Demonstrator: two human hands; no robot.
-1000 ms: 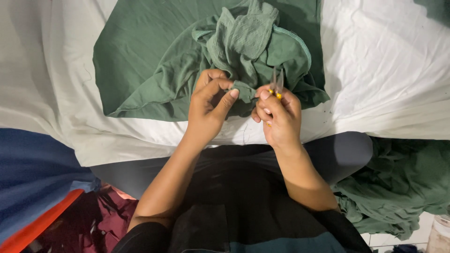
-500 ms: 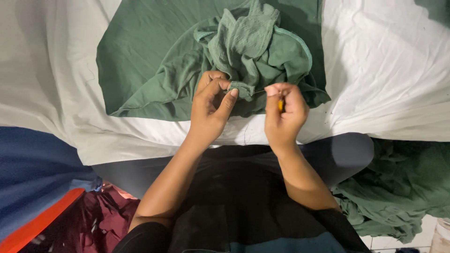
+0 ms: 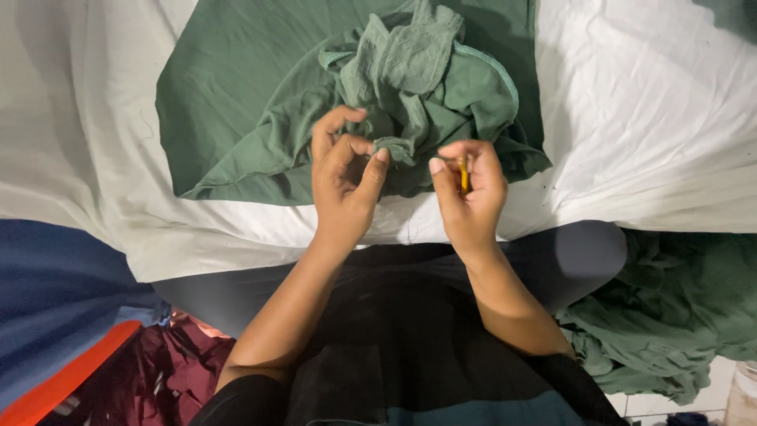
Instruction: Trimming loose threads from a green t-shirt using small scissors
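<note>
On the near edge of the white sheet-covered surface (image 3: 646,142), the left hand (image 3: 343,185) pinches a fold of the crumpled green knit garment (image 3: 410,87) lying just beyond both hands, while the right hand (image 3: 469,193), equally near, clenches a small upright yellow-handled tool (image 3: 464,173).

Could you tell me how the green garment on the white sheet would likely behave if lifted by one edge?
The green garment lies bunched in soft folds, so it would probably droop limply. It looks thin, likely light. The left hand pinches a fold, suggesting it grips easily.
</note>
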